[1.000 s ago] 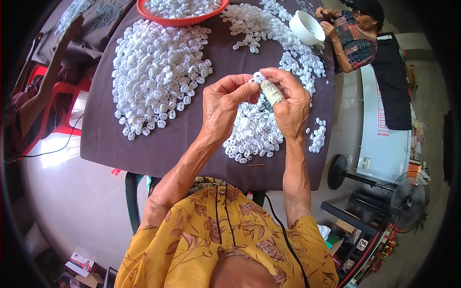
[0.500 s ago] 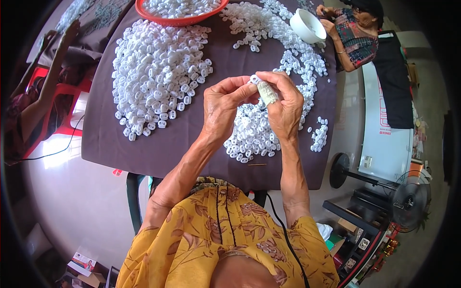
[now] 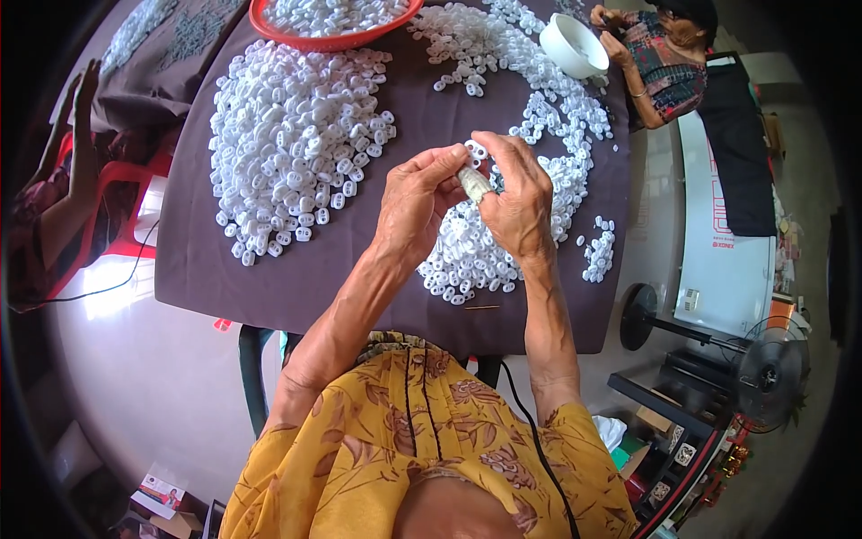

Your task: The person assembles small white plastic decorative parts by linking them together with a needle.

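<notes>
In front of my chest, above the table, my left hand [image 3: 415, 193] is closed, its thumb and forefinger pinching a small white two-holed plastic piece [image 3: 477, 150], like a cord lock. From the other side my right hand [image 3: 521, 202] closes on the same piece, its forefinger bent over the top. A whitish wrap [image 3: 474, 185] covers my right thumb, which points toward the left fingers. Just below the hands lies a heap of like white pieces [image 3: 467, 256], partly covered by them. A larger heap [image 3: 292, 135] spreads to the left.
A red basin [image 3: 337, 39] of white pieces stands at the far edge of the dark tablecloth [image 3: 269, 292]. Beyond the right heap is a white bowl [image 3: 575, 47], near a co-worker [image 3: 669, 67]. Another person's arms [image 3: 76, 135] show at left. A thin stick [image 3: 482, 307] lies near the front edge.
My right hand has shifted slightly left and its wrapped thumb has dropped toward the left fingers. More of the piece's two-holed face shows. The arms at far left have moved left.
</notes>
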`<state>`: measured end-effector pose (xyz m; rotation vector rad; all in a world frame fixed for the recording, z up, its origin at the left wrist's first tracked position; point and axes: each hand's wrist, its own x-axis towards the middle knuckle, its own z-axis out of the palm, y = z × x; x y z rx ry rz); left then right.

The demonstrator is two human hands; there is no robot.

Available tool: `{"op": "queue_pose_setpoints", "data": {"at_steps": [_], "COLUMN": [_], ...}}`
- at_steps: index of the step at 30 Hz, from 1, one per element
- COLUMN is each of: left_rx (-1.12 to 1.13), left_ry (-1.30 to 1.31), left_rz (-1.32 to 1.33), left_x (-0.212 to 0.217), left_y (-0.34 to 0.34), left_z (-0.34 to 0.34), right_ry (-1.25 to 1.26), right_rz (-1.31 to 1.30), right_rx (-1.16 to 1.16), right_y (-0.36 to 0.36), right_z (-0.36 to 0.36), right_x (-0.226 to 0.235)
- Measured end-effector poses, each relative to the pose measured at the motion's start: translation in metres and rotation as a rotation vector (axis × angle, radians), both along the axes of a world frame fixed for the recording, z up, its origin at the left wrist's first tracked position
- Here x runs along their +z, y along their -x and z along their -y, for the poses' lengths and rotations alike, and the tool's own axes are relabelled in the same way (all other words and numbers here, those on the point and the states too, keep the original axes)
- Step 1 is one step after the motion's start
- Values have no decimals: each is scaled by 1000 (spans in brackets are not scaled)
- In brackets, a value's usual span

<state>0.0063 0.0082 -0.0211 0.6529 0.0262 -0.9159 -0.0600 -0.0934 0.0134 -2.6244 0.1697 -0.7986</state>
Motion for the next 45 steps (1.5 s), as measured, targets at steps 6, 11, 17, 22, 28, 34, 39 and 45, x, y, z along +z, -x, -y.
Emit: {"op": "queue_pose_setpoints", "data": {"at_steps": [6, 11, 17, 22, 28, 34, 39, 45], "left_rx": [-72, -124, -150, -122, -107, -106, -89, -89], "left_ry": [37, -1, 22, -84, -133, -128, -166, -104], "left_rz": [19, 54, 59, 199, 340, 338, 293, 277], "left_x": [-8, -8, -4, -4, 6, 6, 9, 12], "left_y": [-6, -9, -8, -7, -4, -5, -1, -1], "left_z": [-1, -1, -4, -3, -5, -4, -3, -3], "right_ry": [-69, -62, -101, -162, -453, -606, -545, -792], "right_rz": [-41, 4, -17, -65, -147, -125, -17, 68], "right_rx": [24, 69, 71, 55, 54, 28, -16, -64], "right_y": [5, 6, 10, 11, 12, 11, 12, 10], "right_z": [3, 3, 5, 4, 15, 12, 8, 2], "right_x": [1, 1, 2, 7, 22, 16, 13, 16]}}
